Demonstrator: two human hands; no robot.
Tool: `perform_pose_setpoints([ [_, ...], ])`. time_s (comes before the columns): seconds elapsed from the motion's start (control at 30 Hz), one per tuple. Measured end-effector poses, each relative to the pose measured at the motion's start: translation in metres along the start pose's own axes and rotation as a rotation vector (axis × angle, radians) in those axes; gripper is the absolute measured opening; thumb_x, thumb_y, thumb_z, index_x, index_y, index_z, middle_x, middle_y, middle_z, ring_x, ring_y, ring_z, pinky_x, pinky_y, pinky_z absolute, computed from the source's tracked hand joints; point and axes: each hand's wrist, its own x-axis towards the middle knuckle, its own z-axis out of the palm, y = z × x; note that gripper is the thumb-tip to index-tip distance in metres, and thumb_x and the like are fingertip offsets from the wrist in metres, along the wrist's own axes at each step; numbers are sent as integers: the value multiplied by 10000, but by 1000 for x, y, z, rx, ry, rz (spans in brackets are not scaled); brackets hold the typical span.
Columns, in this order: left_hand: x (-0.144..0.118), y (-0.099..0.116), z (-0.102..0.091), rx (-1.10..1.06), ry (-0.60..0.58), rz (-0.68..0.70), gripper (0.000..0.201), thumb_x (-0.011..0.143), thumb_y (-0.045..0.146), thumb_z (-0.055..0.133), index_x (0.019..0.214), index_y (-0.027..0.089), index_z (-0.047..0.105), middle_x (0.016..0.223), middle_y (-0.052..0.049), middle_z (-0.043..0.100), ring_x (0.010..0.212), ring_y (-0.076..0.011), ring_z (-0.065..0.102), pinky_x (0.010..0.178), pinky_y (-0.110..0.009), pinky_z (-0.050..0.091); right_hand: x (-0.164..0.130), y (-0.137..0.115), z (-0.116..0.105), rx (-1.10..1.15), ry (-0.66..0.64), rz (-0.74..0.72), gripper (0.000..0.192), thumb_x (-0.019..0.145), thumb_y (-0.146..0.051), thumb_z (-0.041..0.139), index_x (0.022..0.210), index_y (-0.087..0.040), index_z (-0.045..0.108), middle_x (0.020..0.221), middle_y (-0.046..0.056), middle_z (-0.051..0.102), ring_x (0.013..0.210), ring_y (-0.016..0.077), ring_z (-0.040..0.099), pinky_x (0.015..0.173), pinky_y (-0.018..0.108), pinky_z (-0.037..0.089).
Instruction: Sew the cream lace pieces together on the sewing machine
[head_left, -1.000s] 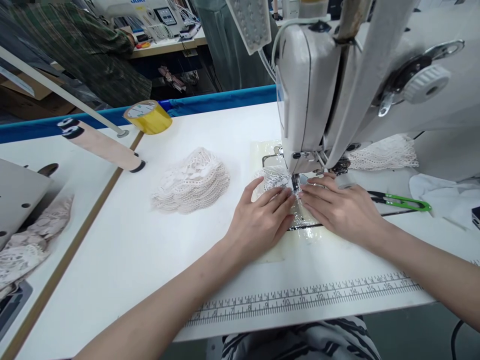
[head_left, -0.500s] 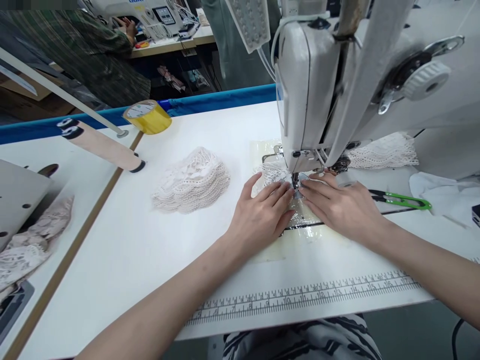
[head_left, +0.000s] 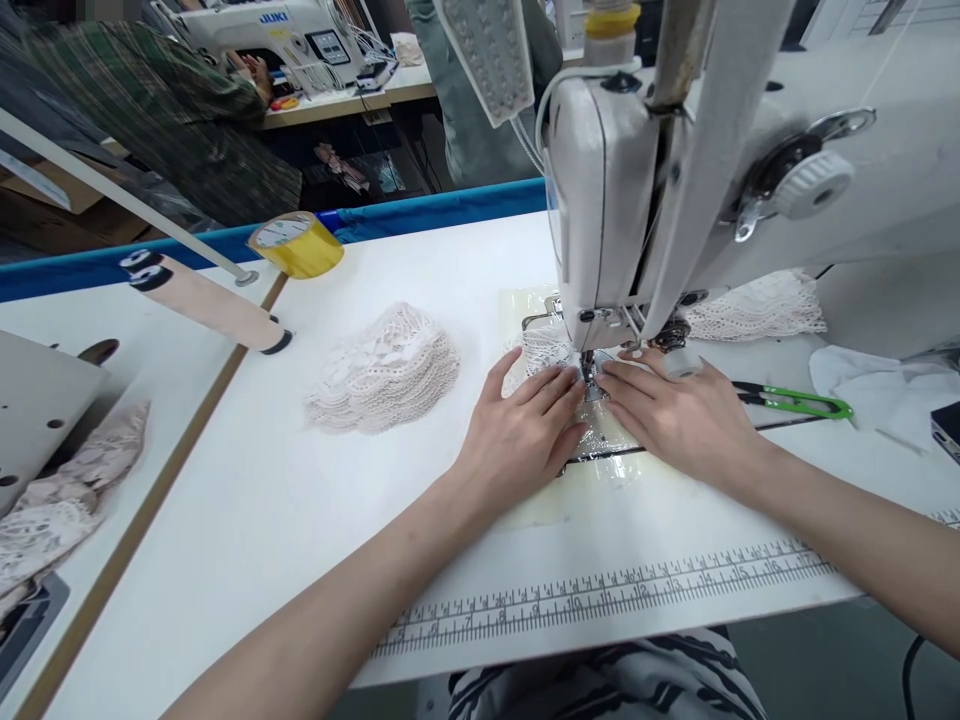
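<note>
A piece of white lace (head_left: 546,346) lies at the needle of the white sewing machine (head_left: 600,200), partly hidden by my fingers. My left hand (head_left: 523,420) rests flat on it left of the presser foot (head_left: 590,376), fingers stretched out. To the right of the foot, my right hand (head_left: 675,410) lies palm down with its fingers extended toward the needle. Neither hand is closed around anything. Left of my hands sits a pile of white lace pieces (head_left: 386,370). More lace (head_left: 757,308) lies behind the machine's needle end, on the right.
Green-handled thread snips (head_left: 799,400) and a white cloth (head_left: 877,390) lie at the right. A yellow tape roll (head_left: 300,248) and a pink thread cone (head_left: 210,308) are at the back left. A ruler strip (head_left: 600,590) runs along the front edge. A co-worker's sleeve (head_left: 165,100) shows beyond.
The camera view has shifted slightly, moving the scene a little down in the picture. Both hands stay in place beside the presser foot, and the lace shows no clear movement.
</note>
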Motion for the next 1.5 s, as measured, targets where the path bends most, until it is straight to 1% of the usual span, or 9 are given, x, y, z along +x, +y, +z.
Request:
perform_pose_setpoints([
  [0.7, 0, 2, -1, -18, 7, -9, 299, 926, 265, 481, 1168, 150, 614, 1193, -95, 651, 1148, -225, 592, 1116, -528, 269, -2, -1, 2, -14, -38, 45, 292, 949, -281, 488, 1139, -133, 652, 1030, 61, 717, 932, 210, 614, 884, 370, 383],
  [0.87, 1, 0, -3, -10, 39, -15, 287, 921, 275, 501, 1161, 164, 611, 1192, -83, 654, 1146, -224, 591, 1109, -510, 286, -1, -1, -2, -2, 51, 12, 229, 932, -223, 501, 1062, -143, 671, 992, 51, 725, 831, 187, 613, 839, 358, 390],
  [0.97, 1, -6, -5, 18, 14, -55, 268, 942, 274, 469, 1140, 161, 611, 1196, -74, 653, 1173, -220, 571, 1106, -482, 290, 1, -5, -5, 114, 99, -45, 189, 908, -130, 499, 981, -165, 670, 1027, 23, 714, 872, 164, 607, 766, 317, 403],
  [1.07, -1, -10, -9, 77, -58, -71, 316, 967, 293, 415, 1195, 137, 569, 1269, -92, 604, 1228, -245, 522, 1094, -500, 276, 3, -9, -8, 329, -4, -110, 201, 921, -192, 502, 1083, -158, 617, 1139, 44, 668, 1055, 177, 558, 800, 304, 412],
  [1.17, -4, -9, -15, 174, -33, -45, 291, 961, 316, 427, 1089, 134, 615, 1117, -85, 678, 1007, -233, 640, 984, -479, 358, 3, -7, -12, 329, -22, -158, 277, 936, -346, 496, 1098, -145, 596, 1065, 75, 683, 1055, 204, 552, 855, 333, 408],
  [1.23, -5, -6, -19, 228, 48, -6, 235, 940, 300, 473, 886, 153, 648, 855, -29, 711, 733, -177, 653, 817, -416, 413, 2, -4, -16, 168, 84, -131, 215, 929, -309, 515, 1020, -145, 621, 886, 57, 707, 885, 191, 590, 846, 345, 407],
  [1.3, -4, -3, -20, 234, 127, 47, 177, 915, 253, 518, 824, 165, 641, 759, 4, 694, 649, -149, 619, 720, -372, 402, 1, -4, -20, 75, 156, -99, 117, 905, -199, 540, 952, -155, 637, 787, 29, 700, 785, 170, 591, 824, 339, 413],
  [1.37, -2, -3, -17, 191, 141, 102, 121, 898, 191, 534, 946, 172, 644, 928, -10, 716, 804, -164, 641, 771, -369, 408, 1, -7, -23, 137, 138, -95, 131, 884, -125, 538, 957, -160, 641, 878, 32, 709, 882, 175, 602, 811, 318, 430],
  [1.5, 1, -9, -9, 100, 37, 129, 277, 901, 96, 474, 1133, 181, 598, 1191, -26, 655, 1103, -189, 578, 978, -409, 354, -1, -16, -22, 326, -7, -66, 192, 914, -147, 484, 1028, -136, 637, 1013, 66, 688, 996, 195, 598, 802, 303, 478],
])
